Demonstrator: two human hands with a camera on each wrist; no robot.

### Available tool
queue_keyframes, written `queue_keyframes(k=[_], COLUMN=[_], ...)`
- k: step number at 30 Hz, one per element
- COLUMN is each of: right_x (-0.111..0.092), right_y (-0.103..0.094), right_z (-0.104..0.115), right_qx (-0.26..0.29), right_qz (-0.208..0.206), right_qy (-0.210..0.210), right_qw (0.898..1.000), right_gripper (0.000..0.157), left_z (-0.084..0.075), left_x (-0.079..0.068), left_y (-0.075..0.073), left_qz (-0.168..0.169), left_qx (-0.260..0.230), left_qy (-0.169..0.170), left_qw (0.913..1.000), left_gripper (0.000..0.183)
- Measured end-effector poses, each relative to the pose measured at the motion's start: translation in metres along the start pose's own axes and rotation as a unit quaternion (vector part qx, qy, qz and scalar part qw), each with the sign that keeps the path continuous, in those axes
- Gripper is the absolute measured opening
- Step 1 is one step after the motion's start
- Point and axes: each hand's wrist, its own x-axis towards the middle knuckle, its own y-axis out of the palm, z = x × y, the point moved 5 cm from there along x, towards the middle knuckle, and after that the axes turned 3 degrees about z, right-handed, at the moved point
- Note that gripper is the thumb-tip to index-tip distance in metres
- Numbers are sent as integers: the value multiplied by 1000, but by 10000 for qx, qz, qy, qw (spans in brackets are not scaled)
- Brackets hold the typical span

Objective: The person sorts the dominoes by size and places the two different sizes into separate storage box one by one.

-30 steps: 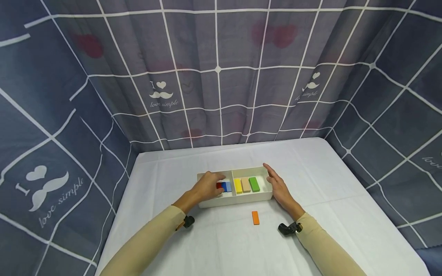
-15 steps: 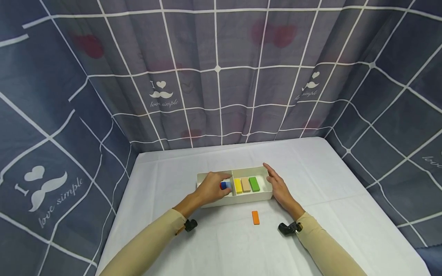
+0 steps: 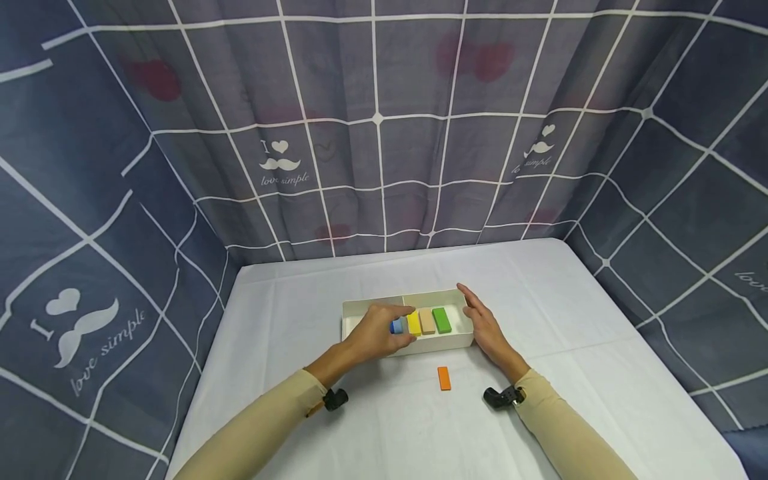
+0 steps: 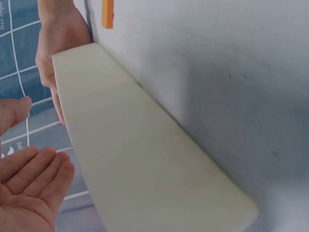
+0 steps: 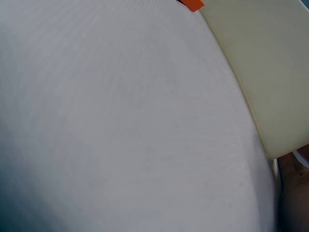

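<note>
A cream two-compartment box (image 3: 432, 343) stands on the table. Over its divider reaches my left hand (image 3: 373, 331), thumb and fingers spread apart, fingertips near the yellow block (image 3: 414, 324). In the left wrist view that left hand (image 4: 29, 193) shows nothing between its thumb and fingers. Blue (image 3: 393, 327) and light blue (image 3: 399, 326) blocks peek out under it in the left compartment; the rest of that compartment is partly hidden. A beige block (image 3: 427, 321) and a green block (image 3: 442, 321) lie right of the yellow one. My right hand (image 3: 487, 331) rests against the box's right end, fingers extended.
An orange block (image 3: 444, 379) lies on the white tablecloth (image 3: 396, 420) in front of the box. Dark gridded curtains (image 3: 414, 153) surround the table at the back and sides. A wrist camera (image 3: 336, 399) sits at the left cuff, another camera (image 3: 499, 399) at the right.
My left hand has moved right from the left compartment to the divider, and its fingertips now reach the yellow block. The red block has gone out of sight behind it. My right hand stays put.
</note>
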Motion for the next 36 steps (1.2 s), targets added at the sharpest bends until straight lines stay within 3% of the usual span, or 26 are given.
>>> queue_keyframes(k=[9, 17, 36], right_x=[2, 2, 5], right_y=[-2, -2, 0], right_z=[-1, -1, -1], right_qx=[77, 52, 45], right_qz=[9, 19, 14], right_qy=[-2, 78, 5], right_qw=[10000, 10000, 10000], right_gripper=[59, 58, 57], left_z=[-15, -25, -36], left_x=[-4, -7, -13], left_y=[6, 12, 38], left_qz=[23, -176, 138], left_qx=[-305, -354, -471], left_qy=[-191, 87, 526], left_qw=[9993, 9992, 9974], left_gripper=[58, 58, 59])
